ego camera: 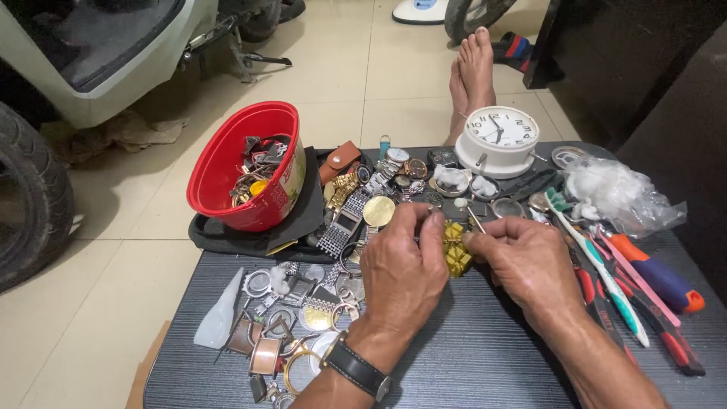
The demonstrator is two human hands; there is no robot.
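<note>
My left hand (pixel 403 266) and my right hand (pixel 524 261) meet over a dark low table (pixel 469 356). Between their fingertips sits a gold-coloured metal watch band (pixel 456 250), folded into a small lump. My left hand pinches its left side. My right hand holds its right side together with a thin pin-like tool (pixel 475 220) that pokes up past the fingers. A dark wristwatch (pixel 357 369) is strapped on my left wrist.
A red bowl (pixel 227 163) of watch parts leans on a black tray at the back left. Loose watches and cases (pixel 291 318) lie left of my hands. A white alarm clock (pixel 500 140), a toothbrush (pixel 598 265), screwdrivers (pixel 659 276) and a plastic bag (pixel 621 193) are on the right. Bare feet (pixel 473 72) rest on the tiled floor beyond.
</note>
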